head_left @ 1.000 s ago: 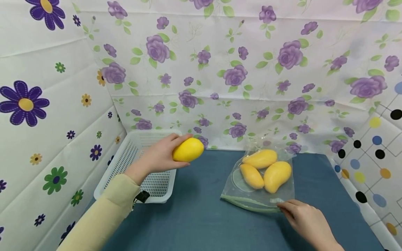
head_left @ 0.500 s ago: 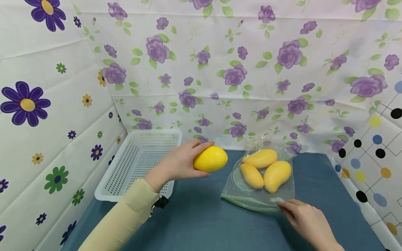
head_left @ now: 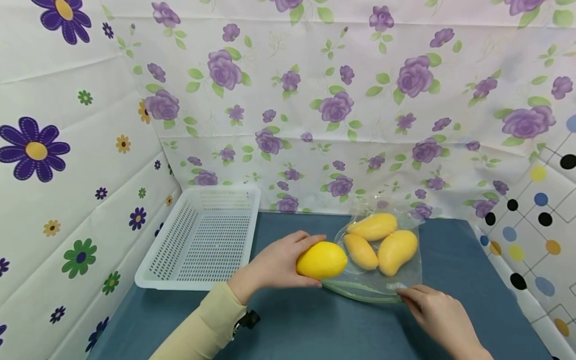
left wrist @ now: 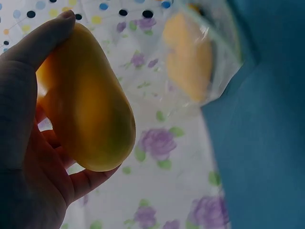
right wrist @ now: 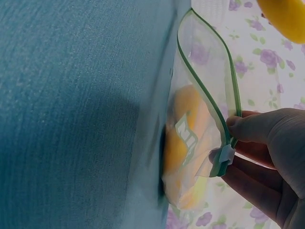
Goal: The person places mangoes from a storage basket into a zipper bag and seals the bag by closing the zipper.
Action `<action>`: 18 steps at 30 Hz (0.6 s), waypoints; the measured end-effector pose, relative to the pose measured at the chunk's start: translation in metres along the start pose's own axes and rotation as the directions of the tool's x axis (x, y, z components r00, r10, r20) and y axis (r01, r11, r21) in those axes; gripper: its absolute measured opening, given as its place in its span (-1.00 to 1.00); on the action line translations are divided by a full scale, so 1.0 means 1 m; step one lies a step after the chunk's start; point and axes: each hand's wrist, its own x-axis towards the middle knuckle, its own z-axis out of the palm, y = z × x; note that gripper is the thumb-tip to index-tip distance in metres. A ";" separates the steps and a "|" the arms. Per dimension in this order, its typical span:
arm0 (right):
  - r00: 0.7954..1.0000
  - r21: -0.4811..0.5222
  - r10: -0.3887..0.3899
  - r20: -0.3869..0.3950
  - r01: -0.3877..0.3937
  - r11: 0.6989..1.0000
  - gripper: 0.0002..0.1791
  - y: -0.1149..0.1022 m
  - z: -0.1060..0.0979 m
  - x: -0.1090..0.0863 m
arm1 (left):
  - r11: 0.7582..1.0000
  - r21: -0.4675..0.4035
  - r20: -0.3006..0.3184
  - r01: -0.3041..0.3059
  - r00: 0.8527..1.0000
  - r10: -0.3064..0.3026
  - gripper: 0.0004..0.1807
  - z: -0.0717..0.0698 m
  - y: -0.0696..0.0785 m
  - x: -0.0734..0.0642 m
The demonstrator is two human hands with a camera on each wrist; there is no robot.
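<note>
My left hand (head_left: 281, 260) grips a yellow mango (head_left: 321, 260), thumb on one side and fingers round the other. In the head view the mango overlaps the left corner of a clear zip bag (head_left: 405, 279). Inside the bag lie three more mangoes (head_left: 374, 227), which show blurred through the plastic in the left wrist view. My right hand (head_left: 438, 315) pinches the right end of the bag's green-edged mouth between thumb and fingers. Seen from the right wrist, that mouth gapes, and a white slider (right wrist: 227, 154) sits at the pinched end.
A white perforated plastic basket (head_left: 198, 285) stands at the left on the blue tabletop (head_left: 297, 330). Flowered cloth (head_left: 292, 115) hangs behind the table, with more patterned cloth along the left and right sides.
My left hand has carried the mango from beside the basket rightward and nearer to me, up to the bag's mouth. The right hand and the bag have stayed in place.
</note>
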 end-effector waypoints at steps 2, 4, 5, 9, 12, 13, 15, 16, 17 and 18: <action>1.000 0.000 -0.001 -0.006 0.001 1.000 -0.70 0.000 0.000 -0.001 | 1.000 -0.005 0.022 -0.013 1.000 0.013 0.08 0.010 0.002 0.001; 1.000 0.005 0.001 -0.010 -0.001 1.000 -0.69 0.000 -0.001 -0.001 | 1.000 -0.004 0.041 -0.024 0.999 0.024 0.07 0.019 0.004 0.001; 1.000 0.005 0.003 -0.011 -0.002 1.000 -0.69 0.001 -0.001 -0.001 | 1.000 -0.002 0.049 -0.029 0.998 0.029 0.06 0.023 0.004 0.001; 1.000 0.015 0.006 -0.006 -0.006 1.000 -0.69 0.002 0.000 -0.001 | 0.999 -0.042 0.075 -0.024 0.997 0.027 0.02 0.038 0.004 0.001; 1.000 0.017 0.007 -0.003 -0.007 1.000 -0.70 0.002 0.000 -0.001 | 0.996 -0.086 0.088 -0.013 0.996 0.020 -0.02 0.047 0.004 0.001; 1.000 0.018 0.008 -0.004 -0.008 1.000 -0.69 0.003 0.000 -0.001 | 0.995 -0.095 0.091 -0.010 0.996 0.019 -0.03 0.050 0.004 0.001; 1.000 0.021 0.012 -0.008 -0.012 1.000 -0.68 0.002 -0.001 -0.001 | 0.994 -0.109 0.100 -0.006 0.995 0.017 -0.05 0.056 0.006 0.000; 1.000 0.023 0.014 -0.009 -0.014 1.000 -0.68 0.002 -0.001 -0.001 | 0.994 -0.112 0.105 -0.005 0.994 0.017 -0.05 0.060 0.007 0.000; 1.000 0.023 0.015 -0.009 -0.015 1.000 -0.68 0.003 -0.002 -0.001 | 0.994 -0.113 0.110 -0.005 0.994 0.018 -0.06 0.064 0.008 0.000; 1.000 0.024 0.016 -0.010 -0.015 1.000 -0.67 0.003 -0.002 -0.001 | 0.993 -0.114 0.117 -0.005 0.993 0.018 -0.06 0.068 0.010 0.000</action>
